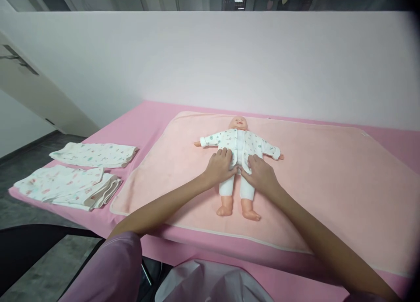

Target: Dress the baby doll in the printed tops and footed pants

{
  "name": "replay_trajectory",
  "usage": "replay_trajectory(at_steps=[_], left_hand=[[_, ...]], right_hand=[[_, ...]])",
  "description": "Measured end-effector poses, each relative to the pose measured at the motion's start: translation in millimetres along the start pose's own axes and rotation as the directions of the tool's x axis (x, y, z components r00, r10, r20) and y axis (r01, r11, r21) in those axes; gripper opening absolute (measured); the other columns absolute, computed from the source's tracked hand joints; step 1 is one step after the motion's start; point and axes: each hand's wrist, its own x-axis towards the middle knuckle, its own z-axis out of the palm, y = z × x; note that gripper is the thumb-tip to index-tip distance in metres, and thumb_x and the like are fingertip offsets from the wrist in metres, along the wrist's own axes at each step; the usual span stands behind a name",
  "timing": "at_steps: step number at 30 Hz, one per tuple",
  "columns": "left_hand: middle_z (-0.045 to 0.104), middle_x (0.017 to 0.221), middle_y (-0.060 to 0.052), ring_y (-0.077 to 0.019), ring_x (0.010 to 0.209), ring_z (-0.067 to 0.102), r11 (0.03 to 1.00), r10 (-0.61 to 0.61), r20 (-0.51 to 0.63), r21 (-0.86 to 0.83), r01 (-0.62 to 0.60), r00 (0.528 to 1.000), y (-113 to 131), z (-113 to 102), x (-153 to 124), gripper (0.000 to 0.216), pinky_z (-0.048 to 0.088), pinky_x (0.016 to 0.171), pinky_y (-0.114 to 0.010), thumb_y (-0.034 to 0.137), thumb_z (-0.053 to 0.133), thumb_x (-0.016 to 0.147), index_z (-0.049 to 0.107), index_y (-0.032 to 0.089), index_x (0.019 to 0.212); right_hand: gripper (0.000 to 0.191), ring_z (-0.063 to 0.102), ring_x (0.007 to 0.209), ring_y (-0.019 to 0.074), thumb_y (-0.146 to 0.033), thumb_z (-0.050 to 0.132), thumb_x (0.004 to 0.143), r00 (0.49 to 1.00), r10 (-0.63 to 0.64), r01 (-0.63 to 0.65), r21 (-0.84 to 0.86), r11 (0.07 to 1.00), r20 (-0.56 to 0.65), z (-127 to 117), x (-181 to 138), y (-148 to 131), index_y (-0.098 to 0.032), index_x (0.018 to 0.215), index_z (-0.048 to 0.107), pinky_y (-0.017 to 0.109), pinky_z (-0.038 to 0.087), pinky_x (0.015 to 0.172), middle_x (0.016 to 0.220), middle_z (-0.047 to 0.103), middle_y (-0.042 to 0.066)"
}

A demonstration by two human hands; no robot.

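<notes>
A baby doll [239,123] lies on its back with arms spread, head toward the wall. It wears a white patterned jacket [226,138], parted down the front over a white layer, and white trousers [226,187]. My left hand [221,166] has its fingers curled on the jacket's lower front edge, on the doll's left-of-view side. Across from it, my right hand [261,173] pinches the other front edge near the hem. Both thumbs point inward, close together at the doll's waist. The doll's bare feet show below the trousers.
Under the doll is a peach blanket [328,184] on a pink-covered table [144,123]. Two folded patterned cloth stacks, one farther [95,154] and one nearer [65,185], lie at the left end. A white wall [229,61] borders the far side. A dark chair [39,245] stands at lower left.
</notes>
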Motion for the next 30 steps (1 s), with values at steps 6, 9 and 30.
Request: replay_trajectory(at_steps=[6,9,30], left_hand=[[0.07,0.085,-0.011,-0.0287,0.084,0.07,0.951,-0.24,0.008,-0.2,0.236,0.971,-53,-10,10,0.039,0.05,0.077,-0.045,0.045,0.033,0.11,0.063,0.021,0.103],[0.07,0.084,-0.014,-0.033,0.086,0.071,0.863,-0.447,-0.01,-0.267,0.429,0.894,-122,-23,-13,0.046,0.05,0.076,-0.049,0.057,0.035,0.107,0.068,0.026,0.105],[0.052,0.165,-0.014,-0.0308,0.152,0.045,0.989,-0.146,-0.113,0.012,0.148,0.983,-146,-30,-6,0.064,0.03,0.129,-0.05,0.057,0.037,0.11,0.045,0.018,0.16]], right_hand=[[0.034,0.051,0.061,0.0208,-0.044,0.044,0.106,0.966,0.239,-0.229,0.109,0.967,-0.097,-27,-8,53,-0.026,0.077,0.044,0.033,0.036,0.06,0.066,0.055,0.002],[0.041,0.052,0.057,0.0206,-0.053,0.047,0.103,0.907,0.418,-0.421,0.079,0.904,0.045,-46,-43,113,-0.026,0.072,0.047,0.033,0.038,0.057,0.062,0.056,0.001],[0.064,0.052,0.153,0.0373,-0.048,0.039,0.11,0.976,-0.152,0.173,0.138,0.975,-0.153,-36,-25,46,-0.034,0.172,0.037,0.066,0.046,0.123,0.167,0.053,0.007]])
